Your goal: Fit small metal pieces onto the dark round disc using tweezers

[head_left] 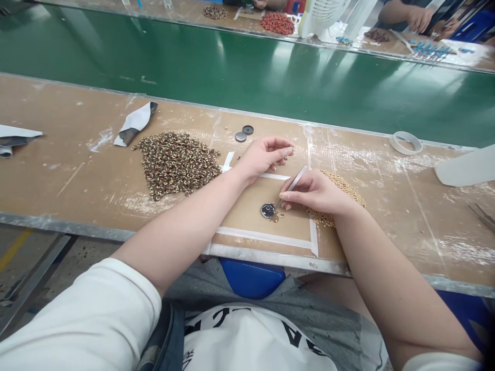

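Observation:
My right hand [313, 191] is closed round metal tweezers [297, 178], their tips down beside a small round black dish [267, 210]. Shiny bits lie in the dish, and a few tiny gold pieces [277, 218] sit next to it. Farther forward, my left hand [266, 155] is closed in a pinch; what is between the fingertips is too small to make out. A pile of small beige-gold pieces [344, 188] lies partly hidden under my right hand. To the left of my left forearm spreads a large heap of small dark and gold pieces with red spots [178, 164].
White tape [266, 237] frames a work area. Two round lids [243, 133] lie beyond it. A tape roll [405, 142] and a white container [466, 167] are at right. Behind runs a green belt [232, 72], with other people's hands [419, 19] across it.

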`<state>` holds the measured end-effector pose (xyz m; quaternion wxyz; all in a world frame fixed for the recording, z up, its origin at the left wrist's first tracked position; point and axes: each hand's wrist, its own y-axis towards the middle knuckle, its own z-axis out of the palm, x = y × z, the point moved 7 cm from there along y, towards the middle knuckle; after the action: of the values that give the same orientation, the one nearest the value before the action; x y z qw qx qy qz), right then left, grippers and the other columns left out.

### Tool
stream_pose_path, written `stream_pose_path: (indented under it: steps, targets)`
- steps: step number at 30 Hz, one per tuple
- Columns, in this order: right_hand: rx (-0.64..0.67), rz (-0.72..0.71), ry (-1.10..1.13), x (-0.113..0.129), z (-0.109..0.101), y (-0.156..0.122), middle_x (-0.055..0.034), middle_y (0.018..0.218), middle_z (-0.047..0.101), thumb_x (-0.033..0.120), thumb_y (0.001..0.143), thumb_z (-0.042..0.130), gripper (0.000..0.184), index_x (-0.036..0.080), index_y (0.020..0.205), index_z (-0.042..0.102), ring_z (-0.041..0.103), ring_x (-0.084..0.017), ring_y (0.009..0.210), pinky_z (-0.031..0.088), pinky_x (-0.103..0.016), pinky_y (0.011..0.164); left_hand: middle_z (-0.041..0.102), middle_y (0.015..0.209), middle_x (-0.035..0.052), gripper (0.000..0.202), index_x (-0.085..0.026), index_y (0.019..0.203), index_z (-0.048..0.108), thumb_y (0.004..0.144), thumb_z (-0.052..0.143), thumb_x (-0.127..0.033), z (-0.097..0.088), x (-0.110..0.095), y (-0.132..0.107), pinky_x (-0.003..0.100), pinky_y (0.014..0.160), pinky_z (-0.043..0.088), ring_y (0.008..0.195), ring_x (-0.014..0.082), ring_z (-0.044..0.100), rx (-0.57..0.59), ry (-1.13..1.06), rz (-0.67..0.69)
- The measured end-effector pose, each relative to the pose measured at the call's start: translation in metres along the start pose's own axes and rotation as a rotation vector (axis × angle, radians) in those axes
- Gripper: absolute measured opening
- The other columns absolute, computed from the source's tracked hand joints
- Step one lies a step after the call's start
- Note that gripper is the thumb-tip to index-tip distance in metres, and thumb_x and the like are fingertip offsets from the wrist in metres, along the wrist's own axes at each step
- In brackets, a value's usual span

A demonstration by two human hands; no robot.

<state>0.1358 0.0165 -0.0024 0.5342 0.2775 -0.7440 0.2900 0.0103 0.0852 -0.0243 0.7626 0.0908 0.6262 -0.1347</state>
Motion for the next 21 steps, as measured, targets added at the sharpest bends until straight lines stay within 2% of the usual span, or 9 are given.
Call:
stream_pose_path:
  steps: [6, 9, 11, 15, 17, 19, 21]
  targets:
    - [0.008, -0.013, 0.017, -0.002, 0.000, -0.001, -0.0042, 0.074, 0.077, 0.040, 0.089, 0.079, 0.023, 0.018, 0.085, 0.078, 0.073, -0.017, 0.071, 0.059, -0.027, 0.071, 0.075, 0.099, 0.0061, 0.023, -0.015, 0.104, 0.072, 0.085, 0.079, -0.025, 0.000, 0.000, 0.000, 0.019, 0.055, 0.040, 0.070, 0.0067, 0.062, 0.006, -0.013, -0.005]
    - [-0.059, -0.062, 0.086, -0.001, -0.007, -0.001, -0.0049, 0.074, 0.077, 0.040, 0.088, 0.080, 0.022, 0.018, 0.083, 0.079, 0.073, -0.017, 0.069, 0.061, -0.029, 0.069, 0.075, 0.097, 0.0057, 0.023, -0.015, 0.103, 0.071, 0.083, 0.080, -0.024, 0.001, 0.000, 0.000, 0.019, 0.055, 0.041, 0.070, 0.0070, 0.064, -0.005, -0.005, -0.014]
    - [-0.203, -0.121, 0.177, -0.002, -0.021, -0.001, -0.0049, 0.073, 0.077, 0.041, 0.087, 0.082, 0.023, 0.018, 0.082, 0.079, 0.073, -0.017, 0.065, 0.062, -0.030, 0.065, 0.075, 0.095, 0.0058, 0.023, -0.014, 0.102, 0.071, 0.083, 0.081, -0.023, 0.002, -0.001, -0.002, 0.019, 0.055, 0.042, 0.069, 0.0075, 0.065, -0.007, 0.007, -0.016]
    - [-0.660, -0.226, 0.357, -0.012, -0.060, -0.009, -0.0017, 0.071, 0.074, 0.044, 0.079, 0.088, 0.027, 0.021, 0.085, 0.077, 0.072, -0.016, 0.062, 0.067, -0.033, 0.065, 0.075, 0.095, 0.0070, 0.026, -0.014, 0.105, 0.070, 0.084, 0.080, -0.023, 0.004, -0.001, -0.004, 0.020, 0.055, 0.044, 0.070, 0.0092, 0.069, -0.006, 0.042, -0.042]
    - [-0.836, -0.239, 0.387, -0.018, -0.072, -0.014, -0.0004, 0.072, 0.074, 0.047, 0.074, 0.091, 0.031, 0.022, 0.086, 0.076, 0.071, -0.015, 0.062, 0.068, -0.033, 0.068, 0.075, 0.095, 0.0067, 0.027, -0.015, 0.103, 0.068, 0.083, 0.082, -0.025, 0.004, 0.000, -0.005, 0.019, 0.056, 0.044, 0.072, 0.0099, 0.070, -0.017, 0.057, -0.052]
    - [-0.928, -0.235, 0.383, -0.022, -0.077, -0.017, -0.0005, 0.074, 0.073, 0.049, 0.073, 0.090, 0.033, 0.022, 0.084, 0.075, 0.071, -0.014, 0.063, 0.069, -0.033, 0.070, 0.075, 0.094, 0.0055, 0.027, -0.016, 0.101, 0.067, 0.081, 0.083, -0.026, 0.005, -0.001, -0.005, 0.019, 0.057, 0.046, 0.073, 0.0102, 0.071, -0.027, 0.072, -0.055]
    - [-0.965, -0.223, 0.374, -0.024, -0.079, -0.017, -0.0015, 0.076, 0.073, 0.050, 0.074, 0.090, 0.034, 0.020, 0.082, 0.075, 0.071, -0.015, 0.065, 0.069, -0.034, 0.072, 0.074, 0.093, 0.0045, 0.027, -0.017, 0.100, 0.065, 0.081, 0.083, -0.026, 0.005, -0.002, -0.006, 0.020, 0.058, 0.047, 0.074, 0.0105, 0.071, -0.029, 0.089, -0.055]
